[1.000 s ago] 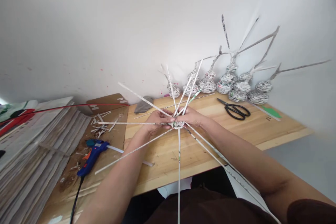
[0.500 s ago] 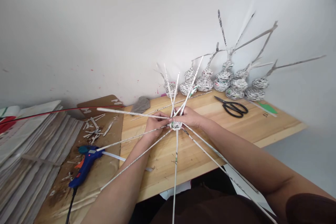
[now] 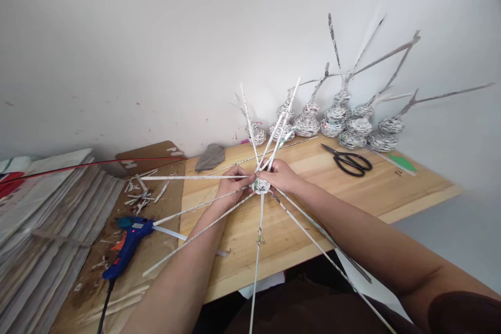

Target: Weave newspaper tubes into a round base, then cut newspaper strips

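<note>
Between my hands is a small woven base of rolled newspaper point(image 3: 262, 186), with several long paper tubes point(image 3: 203, 229) fanning out from it on all sides. My left hand point(image 3: 234, 188) pinches its left side, thumb laid along the top near a tube that points left. On the right side, my right hand point(image 3: 282, 175) grips the base where several tubes stand upward; its fingertips are partly hidden behind them. One tube point(image 3: 258, 250) runs down toward my body, and others pass over my left forearm and beneath my right one.
Several woven gourd-shaped pieces point(image 3: 306, 125) stand along the wall. Black scissors point(image 3: 348, 160) and a green scrap point(image 3: 403, 162) lie on the wooden table point(image 3: 352, 193). At left are a blue glue gun point(image 3: 129, 245), paper scraps point(image 3: 141, 195), a grey cloth point(image 3: 210, 157) and stacked newspapers point(image 3: 74, 235).
The woven base has turned slightly in my hands. The left-pointing tube has swung lower, and one upright tube has tilted right. Both hands keep their hold.
</note>
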Motion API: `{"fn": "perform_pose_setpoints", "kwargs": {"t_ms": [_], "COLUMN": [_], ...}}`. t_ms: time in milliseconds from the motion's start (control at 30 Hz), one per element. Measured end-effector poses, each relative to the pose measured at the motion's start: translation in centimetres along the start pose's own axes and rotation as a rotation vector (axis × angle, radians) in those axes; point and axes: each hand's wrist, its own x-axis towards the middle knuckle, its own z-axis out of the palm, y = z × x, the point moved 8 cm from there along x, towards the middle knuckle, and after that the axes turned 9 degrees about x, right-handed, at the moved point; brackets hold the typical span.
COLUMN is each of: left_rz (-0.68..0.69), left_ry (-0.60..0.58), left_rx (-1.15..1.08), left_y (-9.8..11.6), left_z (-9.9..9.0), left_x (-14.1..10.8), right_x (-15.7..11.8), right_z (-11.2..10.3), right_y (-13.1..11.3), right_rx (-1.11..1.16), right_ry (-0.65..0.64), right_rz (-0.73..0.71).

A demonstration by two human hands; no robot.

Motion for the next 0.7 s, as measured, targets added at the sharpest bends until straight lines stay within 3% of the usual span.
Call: {"fn": "perform_pose_setpoints", "kwargs": {"t_ms": [200,367,567,700], "left_rz": [-0.034,0.073,0.095,0.090], "left_ry": [-0.068,0.008,0.054,0.039], "left_rx": [0.015,0.075,0.147,0.150], "left_y": [0.0,0.5,0.5,0.5], "left_z": [0.8,0.0,-0.8,-0.6], "left_x": [-0.2,0.1,0.3,0.4], "right_x": [-0.2,-0.4,-0.1,0.1], "right_z": [-0.1,0.8,-0.1,-0.4], "right_y": [-0.4,-1.2,-0.6,-0.3], "right_rx": [0.021,0.142,0.145,0.097], "right_ry": [0.006,-0.123,0.042,0.086], "right_rz": [0.071,0.039,0.034,-0.011]}}
